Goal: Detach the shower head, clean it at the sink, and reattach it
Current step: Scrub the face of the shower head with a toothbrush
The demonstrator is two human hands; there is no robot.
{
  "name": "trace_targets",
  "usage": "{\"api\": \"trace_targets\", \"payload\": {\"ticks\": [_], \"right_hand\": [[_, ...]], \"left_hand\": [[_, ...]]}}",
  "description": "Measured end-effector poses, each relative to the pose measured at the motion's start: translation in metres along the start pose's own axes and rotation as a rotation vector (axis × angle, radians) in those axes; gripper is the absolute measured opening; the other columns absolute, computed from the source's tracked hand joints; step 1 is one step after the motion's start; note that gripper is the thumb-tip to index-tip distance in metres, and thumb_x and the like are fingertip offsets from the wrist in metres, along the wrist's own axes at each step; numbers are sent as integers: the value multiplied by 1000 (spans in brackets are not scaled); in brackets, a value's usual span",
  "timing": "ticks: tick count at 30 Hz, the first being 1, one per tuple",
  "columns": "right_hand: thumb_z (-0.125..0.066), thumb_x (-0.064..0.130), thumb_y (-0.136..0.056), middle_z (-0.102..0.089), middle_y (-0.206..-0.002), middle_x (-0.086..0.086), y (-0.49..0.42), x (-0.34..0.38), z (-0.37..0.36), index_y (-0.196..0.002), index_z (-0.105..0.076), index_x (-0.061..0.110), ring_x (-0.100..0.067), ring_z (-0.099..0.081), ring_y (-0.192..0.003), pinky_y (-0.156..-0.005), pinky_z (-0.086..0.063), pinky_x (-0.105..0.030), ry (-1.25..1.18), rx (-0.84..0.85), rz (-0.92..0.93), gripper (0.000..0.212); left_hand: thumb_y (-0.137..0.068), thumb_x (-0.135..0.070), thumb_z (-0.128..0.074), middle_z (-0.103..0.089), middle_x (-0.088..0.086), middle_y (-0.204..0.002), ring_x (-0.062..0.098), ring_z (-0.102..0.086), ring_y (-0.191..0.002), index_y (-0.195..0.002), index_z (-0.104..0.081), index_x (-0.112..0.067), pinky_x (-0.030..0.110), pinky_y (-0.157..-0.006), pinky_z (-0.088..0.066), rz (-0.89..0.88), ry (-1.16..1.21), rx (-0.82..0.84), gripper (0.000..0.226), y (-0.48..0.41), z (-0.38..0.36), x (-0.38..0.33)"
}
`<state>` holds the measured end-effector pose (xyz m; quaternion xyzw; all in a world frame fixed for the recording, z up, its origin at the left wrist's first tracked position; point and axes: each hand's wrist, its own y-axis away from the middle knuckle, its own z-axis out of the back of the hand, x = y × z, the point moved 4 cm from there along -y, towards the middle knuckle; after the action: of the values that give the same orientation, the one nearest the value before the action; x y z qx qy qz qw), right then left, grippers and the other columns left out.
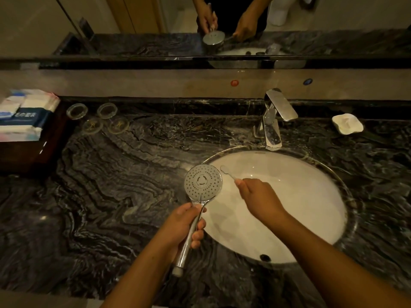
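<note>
A chrome shower head (202,182) with a round, nozzle-dotted face turned up is held over the left rim of the white oval sink (300,196). My left hand (184,223) grips its handle, which runs down towards me. My right hand (259,196) holds a white toothbrush (228,172) over the basin, its bristle end just beside the right edge of the shower face. No hose is attached to the handle's lower end.
A chrome tap (272,121) stands behind the sink on the black marble counter (111,185). A white soap dish (347,126) sits at the right. Glass coasters (97,117) and a dark tray of packets (24,121) lie at the left. A mirror (200,23) spans the back.
</note>
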<state>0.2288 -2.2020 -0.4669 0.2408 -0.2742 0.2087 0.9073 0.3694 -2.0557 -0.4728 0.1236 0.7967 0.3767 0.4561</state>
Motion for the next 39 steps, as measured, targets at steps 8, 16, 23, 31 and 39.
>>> {"api": "trace_targets", "payload": {"ticks": [8, 16, 23, 31, 39], "right_hand": [[-33, 44, -105, -49, -62, 8, 30, 22, -10, -64, -43, 30, -12, -50, -62, -61, -37, -34, 29, 122, 165, 45], [-34, 44, -105, -58, -71, 0, -1, 0, -3, -70, -53, 21, -26, -58, -74, -66, -38, -35, 57, 6, 84, 46], [-33, 52, -103, -64, -78, 1, 24, 26, -23, -80, -60, 22, -22, -61, -75, -70, -50, -40, 161, 193, 270, 46], [-35, 50, -103, -61, -71, -2, -17, 17, -9, -72, -59, 17, -24, -59, -70, -66, -47, -38, 117, 59, 112, 51], [-37, 47, -104, -68, -80, -7, 10, 31, -30, -75, -60, 17, -26, -63, -74, -70, -51, -41, 102, 137, 168, 48]], "left_hand": [[-102, -22, -43, -48, 7, -59, 13, -38, -36, -102, -51, -6, 18, -34, -33, -20, 5, -6, 18, 0, 0, -9], [-102, -21, -44, -49, 8, -59, 13, -38, -36, -99, -51, -5, 18, -34, -34, -5, -3, -1, 17, 4, 0, -2], [-102, -22, -44, -50, 7, -59, 14, -39, -38, -101, -52, -6, 19, -35, -34, -7, -35, -29, 18, 2, 6, -1], [-101, -20, -45, -48, 8, -59, 15, -36, -38, -90, -50, -10, 18, -36, -32, -1, -66, -57, 15, 3, 12, 7], [-102, -20, -44, -49, 8, -58, 14, -38, -36, -96, -51, -8, 19, -35, -33, -4, -49, -52, 15, 1, 13, 1]]}}
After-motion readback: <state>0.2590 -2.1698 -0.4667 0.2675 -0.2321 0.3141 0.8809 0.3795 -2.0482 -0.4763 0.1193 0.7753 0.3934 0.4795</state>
